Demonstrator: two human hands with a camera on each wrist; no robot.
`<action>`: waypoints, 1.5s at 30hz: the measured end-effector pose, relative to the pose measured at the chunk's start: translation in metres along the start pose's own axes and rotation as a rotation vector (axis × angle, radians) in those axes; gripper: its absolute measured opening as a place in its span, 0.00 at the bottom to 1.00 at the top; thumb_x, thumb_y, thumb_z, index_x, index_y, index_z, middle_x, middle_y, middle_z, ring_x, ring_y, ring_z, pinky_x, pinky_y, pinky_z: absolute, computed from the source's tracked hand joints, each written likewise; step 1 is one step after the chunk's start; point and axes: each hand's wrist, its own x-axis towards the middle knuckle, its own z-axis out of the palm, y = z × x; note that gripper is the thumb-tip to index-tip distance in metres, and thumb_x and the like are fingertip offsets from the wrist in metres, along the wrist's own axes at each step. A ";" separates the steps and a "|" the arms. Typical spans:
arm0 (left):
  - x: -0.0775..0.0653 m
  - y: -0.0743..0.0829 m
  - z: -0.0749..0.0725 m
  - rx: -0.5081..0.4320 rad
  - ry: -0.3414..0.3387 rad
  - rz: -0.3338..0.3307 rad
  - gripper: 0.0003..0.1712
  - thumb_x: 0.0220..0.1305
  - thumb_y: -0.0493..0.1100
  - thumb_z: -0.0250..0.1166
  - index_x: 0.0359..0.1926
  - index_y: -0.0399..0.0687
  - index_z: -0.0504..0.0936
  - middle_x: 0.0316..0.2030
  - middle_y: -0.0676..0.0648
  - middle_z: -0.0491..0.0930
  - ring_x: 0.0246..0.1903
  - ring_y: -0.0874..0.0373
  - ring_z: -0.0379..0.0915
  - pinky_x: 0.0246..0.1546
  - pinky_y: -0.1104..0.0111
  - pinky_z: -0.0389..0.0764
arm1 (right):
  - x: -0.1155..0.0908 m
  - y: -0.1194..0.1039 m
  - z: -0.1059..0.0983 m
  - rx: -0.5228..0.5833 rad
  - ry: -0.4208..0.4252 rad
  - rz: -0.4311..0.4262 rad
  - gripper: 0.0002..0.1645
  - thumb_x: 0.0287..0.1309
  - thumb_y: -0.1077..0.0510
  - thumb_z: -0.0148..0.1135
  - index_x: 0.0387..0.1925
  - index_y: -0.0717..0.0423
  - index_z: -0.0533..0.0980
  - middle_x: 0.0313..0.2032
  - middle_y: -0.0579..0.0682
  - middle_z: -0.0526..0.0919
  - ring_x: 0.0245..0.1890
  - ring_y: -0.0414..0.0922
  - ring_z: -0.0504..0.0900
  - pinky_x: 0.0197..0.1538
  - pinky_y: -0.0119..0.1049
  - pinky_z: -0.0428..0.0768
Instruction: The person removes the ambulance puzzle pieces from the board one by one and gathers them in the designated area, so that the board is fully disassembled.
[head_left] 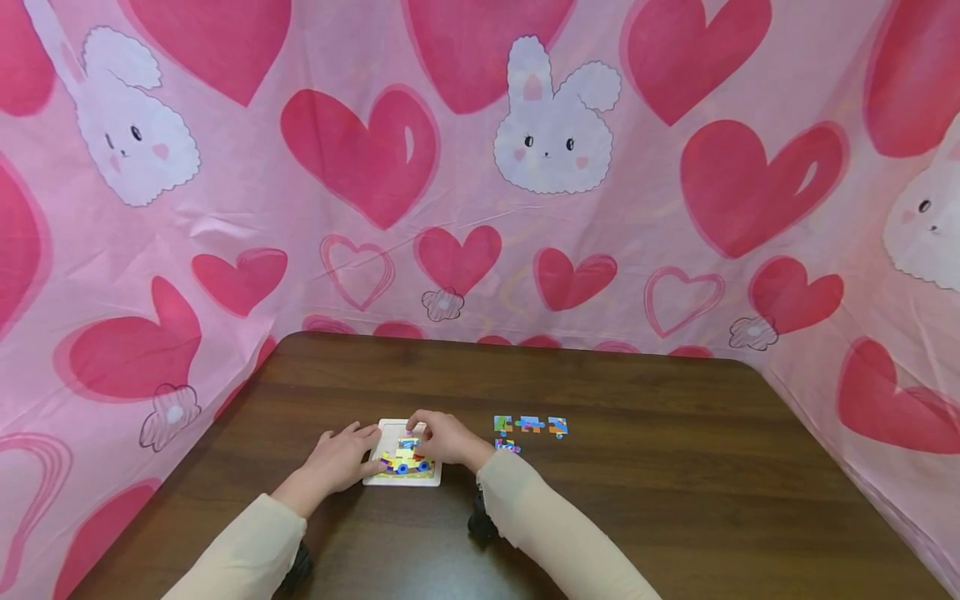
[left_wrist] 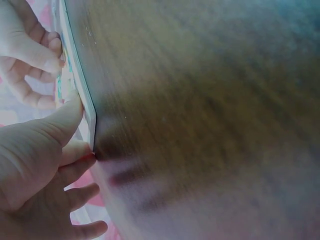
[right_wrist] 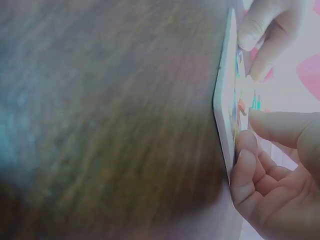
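Note:
A white jigsaw tray [head_left: 392, 431] lies on the table, its near part filled with a colourful vehicle picture [head_left: 402, 469]. My left hand [head_left: 339, 458] rests at the tray's left side, fingers spread. Its thumb [left_wrist: 70, 116] lies over the tray, and another finger touches the edge by a corner. Over the right half of the tray, my right hand [head_left: 447, 438] pinches a small puzzle piece [right_wrist: 256, 101] by the thumb tip. Its other fingers [right_wrist: 245, 172] are curled beside the tray's edge. My fingers hide much of that piece, so its picture is unclear.
To the right of the tray lie several loose puzzle pieces [head_left: 530, 423], with one piece [head_left: 507, 446] nearer to me. The dark wooden table [head_left: 675, 467] has a pink heart-and-rabbit cloth [head_left: 465, 167] hanging behind it and along both sides.

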 end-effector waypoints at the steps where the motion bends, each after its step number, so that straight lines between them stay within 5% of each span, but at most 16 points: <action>1: 0.000 0.000 0.000 0.000 0.000 -0.002 0.35 0.55 0.54 0.65 0.58 0.36 0.72 0.58 0.38 0.69 0.60 0.36 0.56 0.52 0.36 0.56 | 0.000 0.000 0.000 0.022 0.004 0.006 0.13 0.53 0.64 0.64 0.41 0.49 0.74 0.23 0.47 0.72 0.22 0.41 0.70 0.26 0.30 0.71; 16: 0.001 0.001 -0.002 0.002 -0.002 -0.008 0.35 0.55 0.54 0.65 0.58 0.36 0.72 0.58 0.38 0.69 0.60 0.36 0.56 0.52 0.37 0.56 | 0.001 0.002 -0.001 0.100 0.096 0.015 0.06 0.55 0.62 0.63 0.32 0.50 0.74 0.23 0.47 0.72 0.24 0.42 0.71 0.27 0.31 0.70; 31: -0.003 0.004 0.000 0.000 -0.012 -0.025 0.35 0.54 0.53 0.66 0.58 0.37 0.72 0.58 0.38 0.69 0.60 0.36 0.56 0.52 0.38 0.57 | -0.008 0.010 -0.001 0.265 0.063 -0.020 0.07 0.55 0.67 0.62 0.33 0.55 0.73 0.19 0.50 0.72 0.16 0.43 0.73 0.22 0.33 0.76; 45: -0.002 0.003 0.000 -0.008 0.014 -0.018 0.36 0.53 0.53 0.67 0.58 0.37 0.72 0.58 0.38 0.69 0.60 0.35 0.56 0.52 0.37 0.56 | -0.025 0.019 -0.033 0.289 0.079 -0.044 0.06 0.55 0.67 0.61 0.35 0.57 0.75 0.20 0.51 0.73 0.18 0.43 0.74 0.25 0.36 0.78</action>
